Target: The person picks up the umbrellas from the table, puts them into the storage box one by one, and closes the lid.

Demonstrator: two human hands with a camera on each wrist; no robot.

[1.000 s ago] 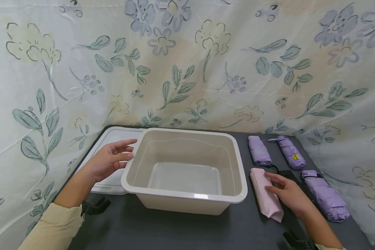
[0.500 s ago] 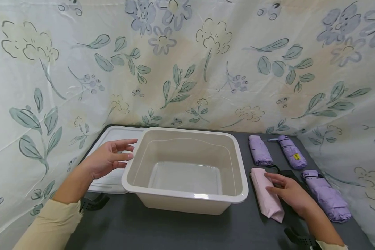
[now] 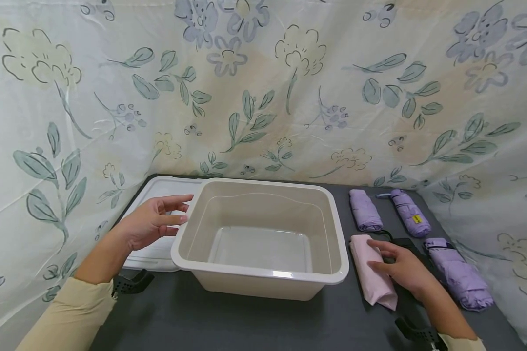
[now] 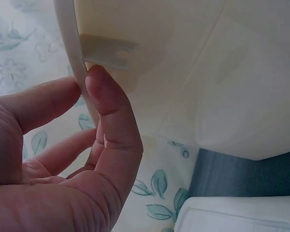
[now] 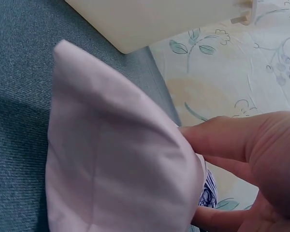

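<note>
A beige plastic storage bin [image 3: 263, 287] stands in the middle of the dark table. At its left end my left hand [image 3: 151, 224] pinches the rim, one finger curled beneath the lip in the left wrist view. To the right of the bin lies a pink folded umbrella [image 3: 371, 273] in smooth fabric. My right hand [image 3: 401, 265] holds it by its right side; in the right wrist view the thumb [image 5: 217, 137] presses its edge and another finger reaches behind. Some of the right fingers are hidden by the pink fabric.
Purple folded umbrellas lie at the right: one [image 3: 364, 209] behind the pink one, one [image 3: 410, 214] with a yellow label, one [image 3: 458, 275] beyond my right wrist. A black item [image 3: 410, 245] lies among them. A white lid [image 3: 149, 261] is left of the bin; a floral curtain [image 3: 254, 97] surrounds the table.
My right hand and the pink umbrella have shifted very slightly left and away from me over the last half second. The left hand and the bin stay in place.
</note>
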